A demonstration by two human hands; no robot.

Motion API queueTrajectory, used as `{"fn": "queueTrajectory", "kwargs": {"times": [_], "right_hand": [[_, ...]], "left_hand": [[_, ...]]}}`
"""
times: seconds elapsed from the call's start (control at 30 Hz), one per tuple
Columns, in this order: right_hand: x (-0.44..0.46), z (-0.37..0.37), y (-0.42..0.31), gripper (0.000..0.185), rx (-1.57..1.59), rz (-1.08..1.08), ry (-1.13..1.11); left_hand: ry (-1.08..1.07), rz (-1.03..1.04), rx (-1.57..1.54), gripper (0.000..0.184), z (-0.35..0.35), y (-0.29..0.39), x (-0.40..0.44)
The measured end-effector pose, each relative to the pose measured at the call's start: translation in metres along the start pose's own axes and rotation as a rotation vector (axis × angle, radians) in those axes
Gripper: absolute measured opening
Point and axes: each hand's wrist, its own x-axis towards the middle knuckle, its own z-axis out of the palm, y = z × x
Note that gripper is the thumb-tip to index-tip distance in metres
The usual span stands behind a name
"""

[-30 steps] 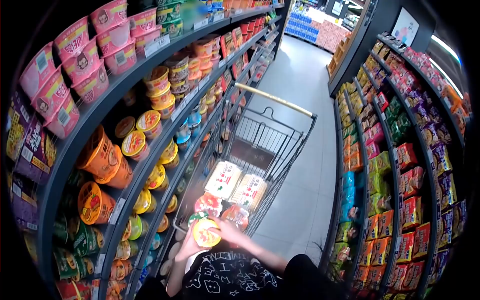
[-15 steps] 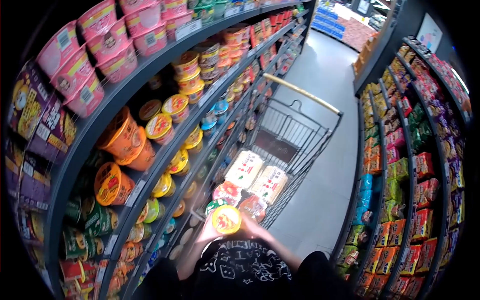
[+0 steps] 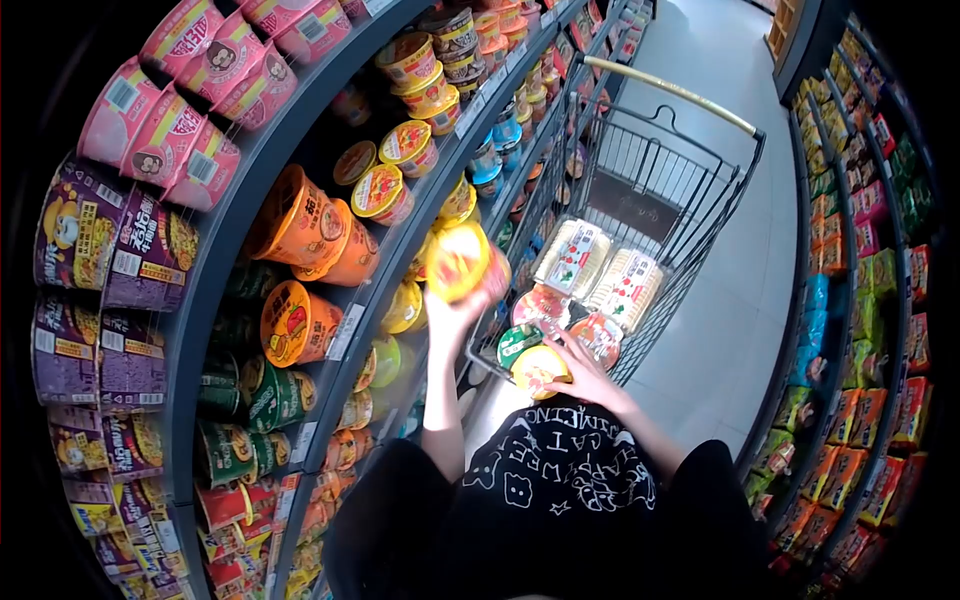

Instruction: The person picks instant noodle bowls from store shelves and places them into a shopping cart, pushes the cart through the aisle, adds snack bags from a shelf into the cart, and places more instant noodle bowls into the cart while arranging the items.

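My left hand (image 3: 455, 312) grips a yellow-lidded instant noodle cup (image 3: 458, 258), raised beside the shelf edge and smeared by motion. Over the near end of the shopping cart, my right hand (image 3: 585, 370) has its fingers around another yellow-lidded noodle cup (image 3: 538, 370). Close to that cup are a green-lidded noodle bowl (image 3: 517, 343), a reddish noodle bowl (image 3: 597, 338) and a second reddish bowl (image 3: 540, 304), all in the cart. Two clear-wrapped white packs (image 3: 573, 257) lie side by side behind them.
The wire shopping cart (image 3: 690, 225) stands in front of me, its yellow handle (image 3: 670, 93) at the far end. On the left, a shelf (image 3: 340, 335) carries stacked noodle cups, including orange tubs (image 3: 300, 322). Bagged noodles (image 3: 845, 410) line the right shelf. Tiled floor (image 3: 720, 330) runs between.
My hands, together near one yellow-lidded cup before, are now apart. The left is out at the shelf with a cup; the right is at another cup over the cart. The view has shifted left.
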Motion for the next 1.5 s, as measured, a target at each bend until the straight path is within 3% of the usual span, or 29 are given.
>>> {"fn": "queueTrajectory", "kwargs": {"times": [0.1, 0.17, 0.23, 0.3, 0.53, 0.7, 0.77, 0.87, 0.9, 0.97, 1.07, 1.1, 1.17, 1.27, 1.3, 1.33, 1.37, 1.5], "right_hand": [[0.003, -0.001, -0.008, 0.080, -0.104, -0.036, -0.085], [0.004, 0.006, -0.004, 0.082, -0.165, -0.091, -0.159], [0.002, 0.007, -0.004, 0.084, -0.116, -0.062, -0.188], [0.001, 0.012, 0.001, 0.087, -0.113, -0.051, -0.171], [-0.002, 0.019, 0.004, 0.088, -0.021, -0.019, -0.128], [-0.002, 0.014, 0.002, 0.083, 0.048, -0.040, -0.124], [0.000, 0.009, -0.004, 0.082, 0.141, 0.023, -0.089], [0.001, 0.013, -0.002, 0.087, 0.181, 0.034, 0.053], [0.001, 0.011, -0.003, 0.088, 0.244, 0.028, 0.131], [-0.002, 0.004, -0.009, 0.091, 0.298, 0.045, 0.121], [-0.001, 0.006, -0.007, 0.094, 0.109, 0.018, 0.168], [-0.001, 0.011, -0.007, 0.094, 0.115, 0.015, 0.157], [-0.002, 0.018, -0.007, 0.096, 0.092, 0.005, 0.191], [0.006, 0.023, -0.014, 0.104, 0.253, 0.082, 0.245], [0.011, 0.022, -0.015, 0.106, 0.245, 0.083, 0.281], [0.016, 0.010, -0.025, 0.106, 0.238, 0.182, 0.202], [0.019, 0.015, -0.019, 0.102, 0.170, 0.123, 0.203], [0.017, 0.059, 0.015, 0.102, -0.246, 0.039, -0.155]], "left_hand": [[0.215, 0.309, 0.129, 0.059, 0.000, 0.065, 0.074], [0.080, 0.179, -0.179, 0.065, 0.004, 0.101, 0.108], [0.443, 0.304, 0.267, 0.073, -0.025, 0.058, 0.165], [0.568, 0.121, 0.568, 0.081, -0.021, 0.066, 0.180], [0.366, -0.004, 0.701, 0.085, -0.040, 0.019, 0.227], [0.341, -0.067, 0.691, 0.091, -0.028, 0.033, 0.196], [0.428, 0.198, 0.581, 0.086, -0.010, 0.038, 0.149], [0.015, 0.289, 0.604, 0.076, 0.016, 0.029, 0.059], [-0.244, 0.098, 0.558, 0.075, 0.027, 0.027, 0.029], [-0.669, 0.094, 0.720, 0.079, 0.036, -0.014, -0.016], [-0.892, -0.296, 0.817, 0.095, 0.053, -0.035, -0.080], [-0.820, -0.263, 0.881, 0.096, 0.053, -0.033, -0.091], [-0.858, -0.395, 0.804, 0.101, 0.049, -0.033, -0.084], [-0.783, -0.374, 1.065, 0.091, 0.053, -0.004, -0.066], [-0.654, -0.217, 1.089, 0.089, 0.042, -0.010, -0.059], [-0.595, -0.188, 1.102, 0.086, 0.037, 0.024, -0.038], [-0.456, -0.095, 1.087, 0.081, 0.024, 0.034, -0.021], [0.018, 0.139, 1.308, 0.081, -0.006, 0.116, 0.045]]}}
